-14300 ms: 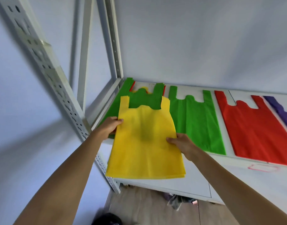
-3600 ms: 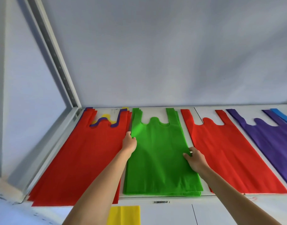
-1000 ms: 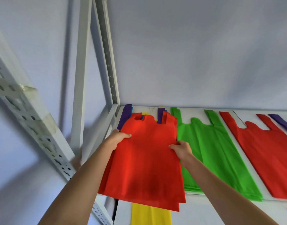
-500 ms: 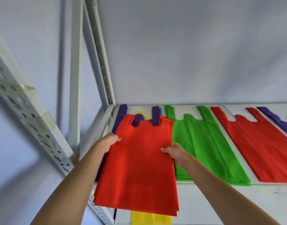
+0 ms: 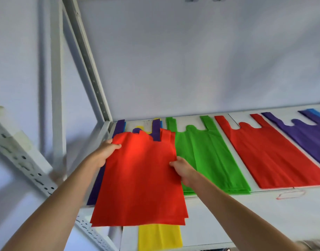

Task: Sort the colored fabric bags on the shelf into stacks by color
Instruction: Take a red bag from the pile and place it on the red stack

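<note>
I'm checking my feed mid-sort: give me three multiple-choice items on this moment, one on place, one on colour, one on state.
1. What lies directly right of the green fabric bag stack on the white metal shelf?
A. flat red fabric bag stack
B. yellow bags
C. nothing

2. What colour are the fabric bags under the held bundle's top edge?
A. orange
B. purple
C. grey

3. How is the red fabric bag bundle held?
A. lying untouched
B. by one hand
C. by both hands at its side edges

Answers: 1 A, the flat red stack lies next to the green one. 2 B, purple handles stick out there. 3 C, the left hand and right hand each have a grip on an edge.
</note>
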Tool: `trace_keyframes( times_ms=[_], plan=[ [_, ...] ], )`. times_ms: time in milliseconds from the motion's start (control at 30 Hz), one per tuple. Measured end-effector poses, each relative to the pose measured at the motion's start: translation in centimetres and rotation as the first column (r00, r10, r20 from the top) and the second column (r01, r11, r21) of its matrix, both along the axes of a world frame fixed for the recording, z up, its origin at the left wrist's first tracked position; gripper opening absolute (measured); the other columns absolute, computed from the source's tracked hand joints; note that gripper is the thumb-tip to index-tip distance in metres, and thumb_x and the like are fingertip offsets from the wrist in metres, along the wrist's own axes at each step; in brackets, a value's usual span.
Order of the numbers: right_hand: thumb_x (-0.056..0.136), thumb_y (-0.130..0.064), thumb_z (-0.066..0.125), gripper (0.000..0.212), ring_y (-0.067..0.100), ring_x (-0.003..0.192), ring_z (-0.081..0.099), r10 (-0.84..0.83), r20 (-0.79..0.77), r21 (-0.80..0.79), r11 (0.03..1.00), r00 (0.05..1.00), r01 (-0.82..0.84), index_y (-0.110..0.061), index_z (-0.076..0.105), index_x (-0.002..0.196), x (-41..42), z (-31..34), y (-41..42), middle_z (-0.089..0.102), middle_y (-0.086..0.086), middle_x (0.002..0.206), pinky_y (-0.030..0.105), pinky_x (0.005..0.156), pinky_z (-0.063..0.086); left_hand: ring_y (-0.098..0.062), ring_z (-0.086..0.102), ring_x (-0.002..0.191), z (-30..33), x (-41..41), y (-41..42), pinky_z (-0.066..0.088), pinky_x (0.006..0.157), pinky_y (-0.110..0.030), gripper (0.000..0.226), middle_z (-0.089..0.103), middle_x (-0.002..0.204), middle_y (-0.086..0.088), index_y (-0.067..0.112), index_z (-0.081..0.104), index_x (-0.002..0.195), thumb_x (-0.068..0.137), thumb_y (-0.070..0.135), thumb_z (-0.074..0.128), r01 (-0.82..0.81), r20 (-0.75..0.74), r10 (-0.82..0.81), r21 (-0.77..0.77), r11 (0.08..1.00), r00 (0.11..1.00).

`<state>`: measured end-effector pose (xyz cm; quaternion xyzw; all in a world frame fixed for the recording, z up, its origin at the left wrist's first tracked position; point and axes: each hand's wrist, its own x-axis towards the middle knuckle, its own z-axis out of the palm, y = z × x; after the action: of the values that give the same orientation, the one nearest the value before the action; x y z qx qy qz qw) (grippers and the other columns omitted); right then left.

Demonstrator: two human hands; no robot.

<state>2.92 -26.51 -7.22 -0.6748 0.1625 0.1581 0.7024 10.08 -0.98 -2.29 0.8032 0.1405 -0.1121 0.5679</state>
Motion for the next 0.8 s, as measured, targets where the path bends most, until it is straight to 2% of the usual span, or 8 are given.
trace_keyframes(
  times_ms=[67, 167, 267, 367, 433, 533, 700, 800],
  plan=[
    [0.095, -0.008, 0.044, 0.014, 0.017, 0.062, 0.053, -0.039, 0.016, 0.034, 0.999, 0.999, 0.039, -0.012, 0.055, 0.088, 0.4, 1.4, -1.5, 0.058, 0.008, 0.077, 0.025, 0.059, 0.043, -0.021, 0.065, 0.072, 2.2, 0.1, -1.7, 0.052, 0.069, -0.031, 0.025, 0.067, 0.089, -0.008, 0.016, 0.057, 0.118, 0.094, 0.008, 0.054, -0.016, 0.075, 0.021, -0.066, 0.998, 0.997],
    [0.092, -0.017, 0.056, 0.012, 0.018, 0.056, 0.066, 0.056, -0.073, 0.258, 0.966, 0.996, -0.035, -0.008, 0.063, 0.087, 0.5, 4.3, -4.7, 0.07, 0.007, 0.067, 0.027, 0.059, 0.055, -0.009, 0.065, 0.05, 5.9, 0.8, -5.2, 0.052, 0.058, -0.022, 0.017, 0.07, 0.067, 0.001, 0.02, 0.063, 0.095, 0.094, 0.007, 0.053, -0.014, 0.164, 0.035, -0.126, 0.992, 0.986],
    [0.091, -0.016, 0.055, 0.014, 0.014, 0.048, 0.069, 0.169, -0.086, 0.362, 0.923, 0.982, -0.127, -0.007, 0.063, 0.085, 0.3, 7.2, -10.1, 0.072, 0.005, 0.058, 0.025, 0.052, 0.057, -0.006, 0.062, 0.045, 8.8, 1.8, -10.3, 0.052, 0.057, -0.021, 0.016, 0.069, 0.06, 0.004, 0.02, 0.063, 0.086, 0.093, 0.008, 0.056, -0.018, 0.226, 0.054, -0.157, 0.987, 0.973],
    [0.09, -0.019, 0.056, 0.014, 0.015, 0.051, 0.069, 0.098, -0.05, 0.401, 0.913, 0.994, -0.07, -0.008, 0.064, 0.086, -0.5, 9.7, -17.2, 0.073, 0.006, 0.062, 0.027, 0.054, 0.059, -0.004, 0.062, 0.043, 10.8, 2.4, -16.5, 0.051, 0.052, -0.017, 0.018, 0.068, 0.053, 0.007, 0.019, 0.062, 0.082, 0.092, 0.006, 0.055, -0.016, 0.279, 0.066, -0.18, 0.983, 0.958],
    [0.089, -0.015, 0.055, 0.013, 0.018, 0.053, 0.07, 0.037, -0.019, 0.415, 0.909, 0.999, -0.026, -0.007, 0.066, 0.088, -1.1, 10.7, -22.5, 0.074, 0.008, 0.065, 0.03, 0.055, 0.06, -0.008, 0.063, 0.05, 11.4, 2.8, -21.3, 0.051, 0.053, -0.018, 0.02, 0.068, 0.059, 0.004, 0.018, 0.061, 0.081, 0.094, 0.006, 0.053, 0.0, 0.289, 0.062, -0.21, 0.978, 0.955],
    [0.09, -0.004, 0.048, 0.022, 0.02, 0.062, 0.071, 0.074, 0.063, 0.295, 0.951, 0.995, -0.089, -0.011, 0.063, 0.106, -0.9, 11.7, -29.7, 0.072, 0.011, 0.084, 0.037, 0.062, 0.061, -0.015, 0.059, 0.066, 11.4, 3.8, -28.1, 0.048, 0.063, -0.024, 0.019, 0.063, 0.079, -0.003, 0.018, 0.059, 0.082, 0.095, 0.006, 0.052, 0.028, 0.291, 0.041, -0.23, 0.973, 0.956],
    [0.088, 0.0, 0.051, 0.02, 0.017, 0.047, 0.067, 0.048, 0.053, -0.036, 0.998, 0.997, -0.046, -0.014, 0.062, 0.096, 2.1, 14.6, -39.8, 0.07, 0.006, 0.062, 0.033, 0.053, 0.058, -0.017, 0.057, 0.064, 11.1, 6.1, -38.0, 0.047, 0.063, -0.026, 0.018, 0.062, 0.082, -0.008, 0.015, 0.057, 0.082, 0.093, 0.001, 0.051, 0.063, 0.272, -0.019, -0.155, 0.986, 0.962],
    [0.089, 0.004, 0.046, 0.026, 0.014, 0.046, 0.065, 0.015, 0.193, -0.044, 0.999, 0.981, -0.007, -0.018, 0.06, 0.093, 3.8, 17.9, -43.6, 0.067, 0.006, 0.069, 0.03, 0.053, 0.057, -0.022, 0.061, 0.079, 12.8, 8.3, -42.1, 0.051, 0.077, -0.032, 0.014, 0.063, 0.097, -0.011, 0.013, 0.059, 0.102, 0.092, 0.005, 0.052, 0.063, 0.336, -0.021, -0.115, 0.991, 0.942]
  ],
)
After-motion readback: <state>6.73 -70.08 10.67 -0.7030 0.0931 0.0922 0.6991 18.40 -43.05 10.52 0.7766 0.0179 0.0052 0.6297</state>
